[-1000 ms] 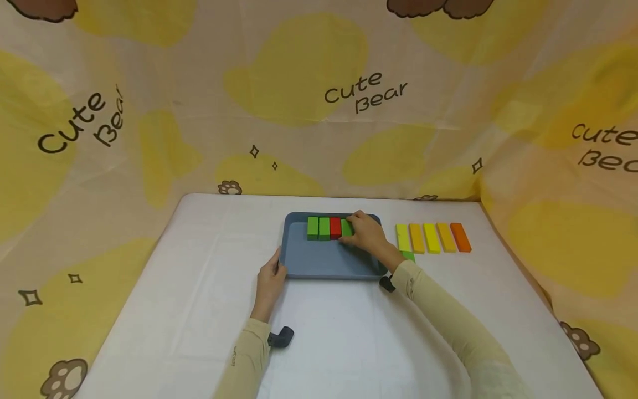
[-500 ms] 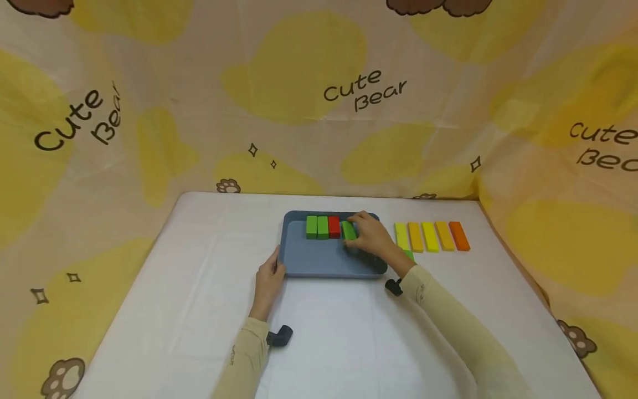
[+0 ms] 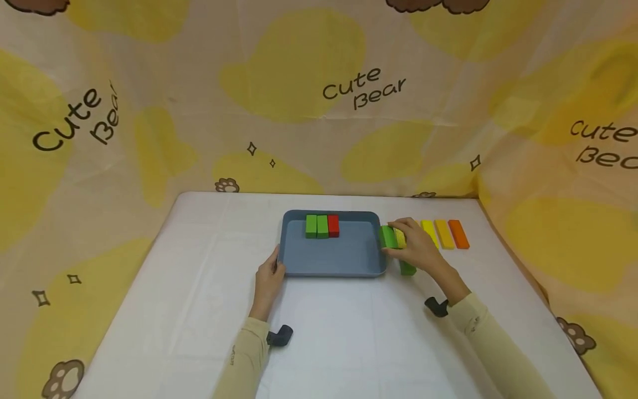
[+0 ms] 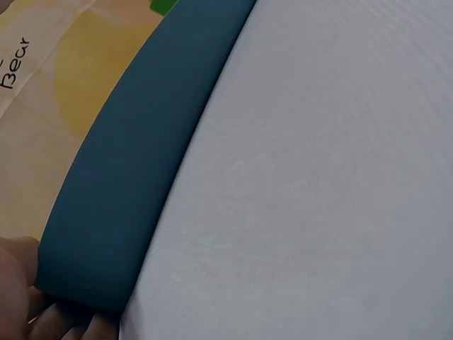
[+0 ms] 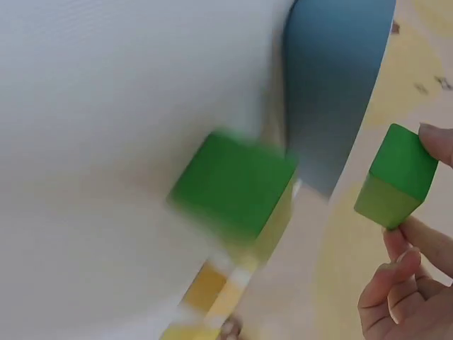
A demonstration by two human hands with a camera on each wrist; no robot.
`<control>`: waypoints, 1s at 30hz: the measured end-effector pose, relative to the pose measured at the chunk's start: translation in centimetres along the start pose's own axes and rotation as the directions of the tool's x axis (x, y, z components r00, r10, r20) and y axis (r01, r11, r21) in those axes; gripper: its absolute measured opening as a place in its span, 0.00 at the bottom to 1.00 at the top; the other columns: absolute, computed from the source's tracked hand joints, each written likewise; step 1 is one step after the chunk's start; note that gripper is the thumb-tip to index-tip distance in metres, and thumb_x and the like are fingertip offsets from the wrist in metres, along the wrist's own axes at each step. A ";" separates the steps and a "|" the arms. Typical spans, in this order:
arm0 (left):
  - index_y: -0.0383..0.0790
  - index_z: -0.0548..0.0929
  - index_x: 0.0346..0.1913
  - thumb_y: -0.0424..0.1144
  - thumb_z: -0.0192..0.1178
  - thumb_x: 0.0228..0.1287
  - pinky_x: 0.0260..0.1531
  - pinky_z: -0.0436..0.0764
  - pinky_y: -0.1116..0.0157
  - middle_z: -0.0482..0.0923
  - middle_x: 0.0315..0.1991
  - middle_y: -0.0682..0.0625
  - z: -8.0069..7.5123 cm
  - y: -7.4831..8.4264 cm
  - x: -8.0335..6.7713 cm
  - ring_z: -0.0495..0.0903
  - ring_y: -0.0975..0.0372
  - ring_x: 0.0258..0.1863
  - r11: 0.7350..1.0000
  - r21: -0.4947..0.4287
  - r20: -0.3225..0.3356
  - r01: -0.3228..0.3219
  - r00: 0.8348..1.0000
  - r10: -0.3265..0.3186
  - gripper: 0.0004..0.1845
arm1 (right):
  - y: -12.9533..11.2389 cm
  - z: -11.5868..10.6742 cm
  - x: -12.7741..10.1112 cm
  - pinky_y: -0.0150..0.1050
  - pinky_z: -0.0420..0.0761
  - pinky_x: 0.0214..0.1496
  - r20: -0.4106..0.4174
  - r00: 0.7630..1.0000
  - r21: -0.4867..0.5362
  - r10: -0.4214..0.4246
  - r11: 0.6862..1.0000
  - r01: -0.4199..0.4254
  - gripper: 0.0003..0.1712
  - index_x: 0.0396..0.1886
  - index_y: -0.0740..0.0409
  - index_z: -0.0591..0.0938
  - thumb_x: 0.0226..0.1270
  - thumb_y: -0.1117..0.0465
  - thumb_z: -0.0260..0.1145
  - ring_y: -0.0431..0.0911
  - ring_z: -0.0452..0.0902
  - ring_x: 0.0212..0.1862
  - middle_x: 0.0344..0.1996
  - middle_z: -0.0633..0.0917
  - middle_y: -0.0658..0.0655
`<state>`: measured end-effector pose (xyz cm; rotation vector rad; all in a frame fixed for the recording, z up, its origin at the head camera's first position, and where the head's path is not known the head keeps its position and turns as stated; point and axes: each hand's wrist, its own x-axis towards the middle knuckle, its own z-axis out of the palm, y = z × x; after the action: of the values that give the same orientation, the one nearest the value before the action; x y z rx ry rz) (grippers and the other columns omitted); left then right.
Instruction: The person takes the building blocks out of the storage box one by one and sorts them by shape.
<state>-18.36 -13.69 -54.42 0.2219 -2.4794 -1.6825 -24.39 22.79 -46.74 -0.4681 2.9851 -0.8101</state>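
Note:
In the head view my left hand (image 3: 269,282) grips the left side of a blue-grey tray (image 3: 331,260). The left wrist view shows its thumb by the tray's rim and the fingers curled at the underside. Thumb and fingers of my right hand (image 3: 418,246) pinch a green block (image 3: 388,237) just beyond the tray's right edge. The right wrist view shows that block held at its two ends. On the table below the hand stands another green block (image 3: 407,269). Two green blocks (image 3: 317,226) and a red block (image 3: 333,226) sit side by side at the tray's back.
Right of the tray, a yellow block (image 3: 430,234), an amber block (image 3: 444,234) and an orange block (image 3: 458,234) lie in a row; my right hand partly hides the row's left end. A patterned cloth (image 3: 299,83) walls the white table (image 3: 209,238).
My right hand has lifted the green block from beside the red one and carried it right, past the tray's edge. My left hand has stayed on the tray.

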 end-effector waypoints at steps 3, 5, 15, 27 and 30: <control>0.34 0.67 0.71 0.30 0.48 0.67 0.70 0.68 0.54 0.67 0.69 0.39 -0.1 0.1 0.1 0.65 0.50 0.71 1.000 0.004 -0.005 -0.001 1.000 0.001 0.28 | 1.4 -0.9 -1.6 0.58 0.81 0.53 -0.010 1.000 -0.014 0.024 1.000 -0.024 0.42 0.66 0.63 0.73 0.53 0.51 0.76 0.61 0.74 0.52 0.61 0.71 0.65; 0.34 0.67 0.71 0.31 0.48 0.67 0.70 0.68 0.55 0.67 0.69 0.39 -0.1 0.1 0.1 0.65 0.51 0.71 1.000 -0.002 -0.007 0.000 1.000 0.000 0.28 | 2.4 -1.4 -2.6 0.54 0.81 0.48 -0.019 0.999 -0.021 0.028 0.999 -0.028 0.42 0.65 0.64 0.74 0.52 0.51 0.76 0.60 0.74 0.49 0.61 0.72 0.66; 0.33 0.66 0.71 0.30 0.47 0.68 0.70 0.68 0.54 0.66 0.69 0.39 0.1 -0.2 0.2 0.65 0.51 0.71 1.000 -0.013 0.010 -0.003 1.000 0.003 0.28 | 6.0 -1.9 -5.6 0.37 0.71 0.34 -0.010 1.000 -0.045 0.022 0.999 -0.023 0.42 0.63 0.67 0.75 0.51 0.51 0.77 0.52 0.71 0.39 0.58 0.74 0.66; 0.33 0.65 0.71 0.29 0.47 0.68 0.69 0.69 0.55 0.66 0.70 0.38 0.0 -0.3 0.3 0.65 0.51 0.71 0.999 -0.028 0.015 -0.016 1.000 0.016 0.28 | 7.3 -0.9 -6.1 0.47 0.80 0.40 0.032 0.999 -0.049 0.040 0.998 -0.038 0.44 0.65 0.68 0.74 0.52 0.50 0.77 0.55 0.74 0.42 0.59 0.73 0.67; 0.34 0.65 0.71 0.30 0.47 0.68 0.69 0.69 0.55 0.66 0.70 0.38 0.0 -0.3 0.3 0.65 0.51 0.71 1.000 -0.028 0.018 -0.010 1.000 0.011 0.28 | 7.4 -0.7 -6.1 0.58 0.81 0.50 0.047 0.997 -0.054 0.057 0.997 -0.054 0.44 0.65 0.68 0.74 0.52 0.50 0.77 0.60 0.75 0.49 0.59 0.73 0.68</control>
<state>-18.63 -13.83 -54.72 0.1915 -2.4636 -1.7212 -20.70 31.01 -50.17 -0.3980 2.9667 -0.7065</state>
